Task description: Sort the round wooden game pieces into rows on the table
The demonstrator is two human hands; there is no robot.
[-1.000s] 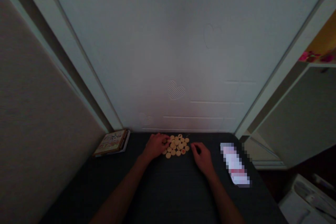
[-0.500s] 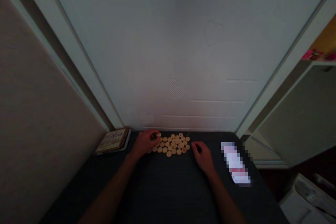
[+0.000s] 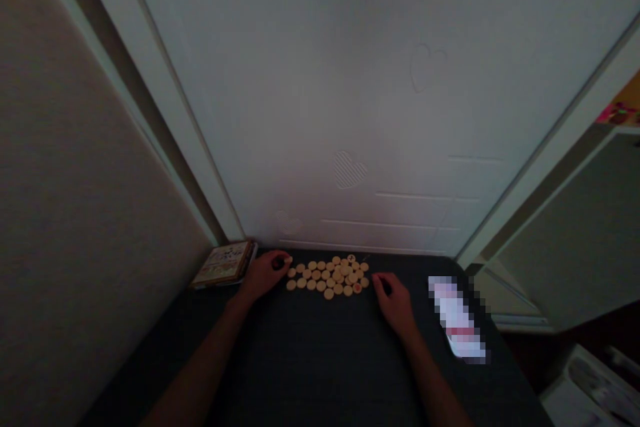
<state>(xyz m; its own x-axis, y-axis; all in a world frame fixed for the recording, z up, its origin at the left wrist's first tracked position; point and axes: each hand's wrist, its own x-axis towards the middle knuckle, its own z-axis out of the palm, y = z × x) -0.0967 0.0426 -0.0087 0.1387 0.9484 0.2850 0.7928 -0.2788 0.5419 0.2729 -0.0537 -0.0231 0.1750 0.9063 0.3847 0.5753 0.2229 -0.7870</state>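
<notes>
My left hand (image 3: 265, 272) is at the left end of a spread of round wooden game pieces (image 3: 329, 294). Its thumb and fingertips pinch one pale wooden piece (image 3: 289, 260) above the tabletop. Most of the discs lie flat in loose rows, with several heaped toward the right. One piece shows a red mark (image 3: 357, 288), another a dark cross-like mark (image 3: 351, 258); the others look blank. To the right of the pieces, my right hand (image 3: 394, 300) rests on the table with curled fingers and the tips together. Whatever may be between those fingertips is too small to see.
Thin books (image 3: 225, 263) are stacked at the table's back left corner. A phone with a lit, blurred screen (image 3: 456, 317) lies on the right side. The dark table (image 3: 315, 367) meets a white panel with embossed hearts (image 3: 350, 170). White objects (image 3: 580, 390) stand low at the right.
My left hand has drawn leftward off the pieces with one pinched in it, uncovering discs at the left end. My right hand stays beside the spread. The view has shifted slightly.
</notes>
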